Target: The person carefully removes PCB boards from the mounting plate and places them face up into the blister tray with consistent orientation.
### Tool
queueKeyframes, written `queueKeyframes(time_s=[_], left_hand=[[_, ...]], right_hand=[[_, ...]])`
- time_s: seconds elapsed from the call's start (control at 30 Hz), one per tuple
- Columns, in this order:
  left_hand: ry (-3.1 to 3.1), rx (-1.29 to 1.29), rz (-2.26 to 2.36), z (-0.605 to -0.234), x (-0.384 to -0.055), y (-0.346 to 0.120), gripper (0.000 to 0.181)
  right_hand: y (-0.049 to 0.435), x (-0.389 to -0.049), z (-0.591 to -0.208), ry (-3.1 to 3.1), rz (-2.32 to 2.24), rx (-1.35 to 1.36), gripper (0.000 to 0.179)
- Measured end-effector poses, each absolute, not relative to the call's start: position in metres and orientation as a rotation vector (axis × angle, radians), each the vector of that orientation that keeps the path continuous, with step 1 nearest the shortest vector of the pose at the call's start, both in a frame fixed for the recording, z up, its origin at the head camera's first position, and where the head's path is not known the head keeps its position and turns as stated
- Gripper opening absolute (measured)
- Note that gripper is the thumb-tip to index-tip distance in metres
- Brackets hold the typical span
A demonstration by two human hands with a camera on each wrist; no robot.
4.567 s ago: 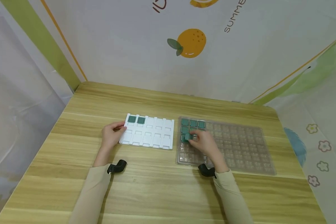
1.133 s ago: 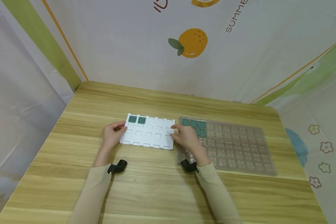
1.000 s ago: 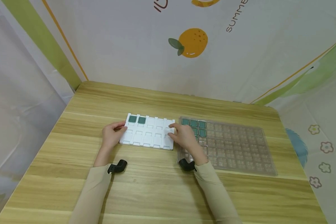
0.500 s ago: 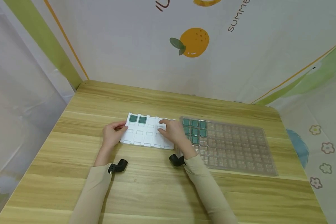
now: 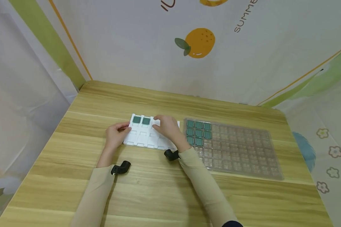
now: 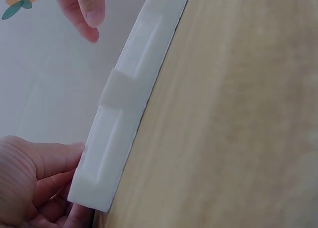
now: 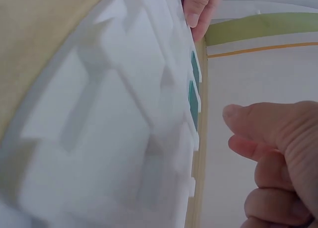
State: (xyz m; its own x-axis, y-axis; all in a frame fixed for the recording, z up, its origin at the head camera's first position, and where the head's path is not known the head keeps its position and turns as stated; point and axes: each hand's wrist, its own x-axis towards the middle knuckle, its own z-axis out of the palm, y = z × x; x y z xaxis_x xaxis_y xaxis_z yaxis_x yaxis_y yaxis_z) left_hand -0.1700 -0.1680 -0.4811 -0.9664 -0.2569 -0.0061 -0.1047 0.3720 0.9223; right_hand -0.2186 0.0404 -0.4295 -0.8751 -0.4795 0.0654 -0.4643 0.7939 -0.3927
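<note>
My left hand [image 5: 114, 136] grips the left edge of a white tray [image 5: 133, 137] with shallow pockets; the left wrist view shows the thumb [image 6: 59, 159] at its rim. Two green square chips [image 5: 136, 119] sit in the tray's back-left pockets. Over the tray's back middle hovers my right hand [image 5: 168, 126], thumb and index finger apart, the other fingers curled in the right wrist view. Nothing shows between its fingertips [image 7: 232, 111]. Part of the tray is hidden below this hand. A clear plastic tray [image 5: 244, 148] lies to the right, with several green chips [image 5: 199, 133] in its back-left pockets.
Both trays lie on a wood-grain table [image 5: 147, 189]. A white curtain [image 5: 136, 47] with fruit prints hangs behind the table's back edge. Black wrist mounts [image 5: 121, 167] stick out from both sleeves.
The right hand has left the chip it pinched at the clear tray and moved left across the white tray, fingertips apart. The left hand keeps its grip on the white tray.
</note>
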Motion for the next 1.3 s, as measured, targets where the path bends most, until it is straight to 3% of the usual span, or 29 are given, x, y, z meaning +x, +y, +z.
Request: queueKeyframes(time_s=[1.3], left_hand=[[-2.483, 0.350, -1.637, -0.479, -0.169, -0.166, 0.024]], right_hand=[[0.009, -0.238, -0.442, 2.833, -0.593, -0.655, 0.032]])
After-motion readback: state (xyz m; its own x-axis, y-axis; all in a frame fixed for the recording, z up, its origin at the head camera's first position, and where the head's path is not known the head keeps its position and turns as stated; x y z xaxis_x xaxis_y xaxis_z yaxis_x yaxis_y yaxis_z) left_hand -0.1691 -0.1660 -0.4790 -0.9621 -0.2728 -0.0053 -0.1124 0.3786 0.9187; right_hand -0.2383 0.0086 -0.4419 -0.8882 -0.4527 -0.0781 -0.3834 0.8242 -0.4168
